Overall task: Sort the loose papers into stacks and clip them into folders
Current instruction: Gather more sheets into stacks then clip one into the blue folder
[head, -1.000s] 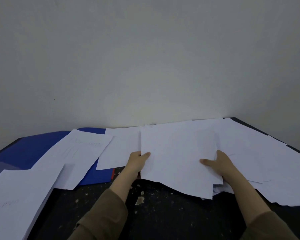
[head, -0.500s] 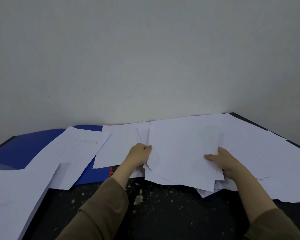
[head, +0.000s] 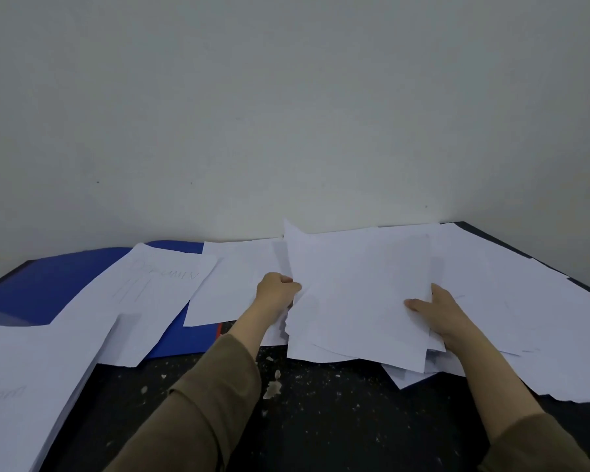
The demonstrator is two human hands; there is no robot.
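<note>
A bundle of white sheets [head: 358, 294] is held between both hands at the table's centre, its far edge tilted up. My left hand [head: 276, 294] grips the bundle's left edge with curled fingers. My right hand [head: 436, 311] holds the right edge, thumb on top and fingers underneath. More loose white papers [head: 511, 301] are spread under and to the right of the bundle. A blue folder [head: 51, 281] lies at the back left, partly covered by a sheet with handwriting [head: 154, 284].
A thick stack of white paper [head: 28, 379] sits at the front left. The dark speckled table [head: 320, 413] shows between my forearms, with small pale scraps [head: 272, 388] on it. A plain wall rises directly behind the table.
Both hands have drawn the sheets together into a tighter bundle and raised its far edge. My left hand's fingers have curled round the left edge.
</note>
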